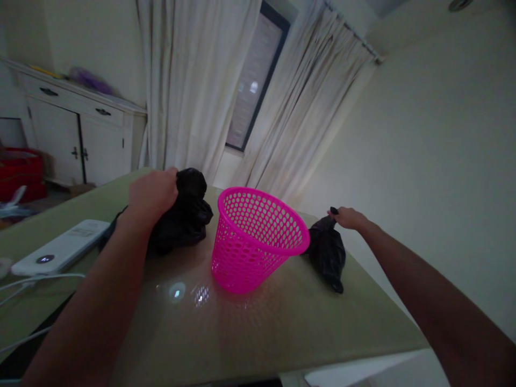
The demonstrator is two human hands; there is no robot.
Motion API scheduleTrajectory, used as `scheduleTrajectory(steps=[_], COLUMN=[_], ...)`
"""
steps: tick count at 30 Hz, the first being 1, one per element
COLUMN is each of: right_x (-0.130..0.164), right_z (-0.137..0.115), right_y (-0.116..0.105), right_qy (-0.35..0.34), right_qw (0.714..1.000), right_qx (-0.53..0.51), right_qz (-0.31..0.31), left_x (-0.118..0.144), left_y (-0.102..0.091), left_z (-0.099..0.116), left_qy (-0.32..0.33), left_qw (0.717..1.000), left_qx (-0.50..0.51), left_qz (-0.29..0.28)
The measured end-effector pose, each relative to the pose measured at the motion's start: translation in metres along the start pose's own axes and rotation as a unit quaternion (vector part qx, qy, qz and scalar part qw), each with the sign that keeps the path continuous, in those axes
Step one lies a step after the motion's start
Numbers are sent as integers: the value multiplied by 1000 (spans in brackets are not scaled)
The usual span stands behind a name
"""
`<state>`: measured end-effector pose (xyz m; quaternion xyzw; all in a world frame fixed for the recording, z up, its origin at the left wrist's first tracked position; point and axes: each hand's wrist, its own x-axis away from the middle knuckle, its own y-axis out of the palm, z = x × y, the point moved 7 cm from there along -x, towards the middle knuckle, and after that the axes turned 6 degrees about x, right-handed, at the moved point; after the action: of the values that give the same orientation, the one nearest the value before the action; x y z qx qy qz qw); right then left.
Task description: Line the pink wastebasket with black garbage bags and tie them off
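A bright pink perforated plastic basket (250, 252) stands upright at the middle of the table, with nothing visible inside. My left hand (153, 194) grips a crumpled black plastic bag (189, 215) lying just left of the basket. My right hand (349, 217) pinches the top of a second black plastic bag (328, 252) that hangs down to the tabletop right of the basket.
The greenish table (282, 333) has its right edge close past the second bag. A white power strip (60, 247) with white cables (24, 282) lies at the left. Behind stand a white cabinet (76, 134), curtains (193, 80) and a window.
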<state>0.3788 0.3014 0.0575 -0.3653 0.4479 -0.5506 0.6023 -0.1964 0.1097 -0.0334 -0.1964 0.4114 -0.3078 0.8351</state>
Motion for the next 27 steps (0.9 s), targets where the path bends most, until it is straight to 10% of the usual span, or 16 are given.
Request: scheduleTrajectory(steps=[4, 10, 18, 22, 27], right_x=[-2, 36, 159, 154, 80], right_z=[-43, -126, -228, -214, -134], right_y=[-5, -101, -185, -205, -171], right_qy=[-141, -260, -467, -431, -181], right_qw=[989, 920, 711, 672, 638], right_qx=[21, -166, -439, -463, -530], right_qz=[-42, 243, 289, 384, 528], left_x=[12, 39, 87, 89, 99], left_y=[-52, -89, -67, -57, -85], left_z=[36, 85, 174, 189, 175], left_qy=[-24, 159, 441, 356, 346], left_qw=[989, 952, 868, 889, 898], left_qx=[52, 118, 221, 288, 230], left_qz=[136, 233, 65, -26, 143])
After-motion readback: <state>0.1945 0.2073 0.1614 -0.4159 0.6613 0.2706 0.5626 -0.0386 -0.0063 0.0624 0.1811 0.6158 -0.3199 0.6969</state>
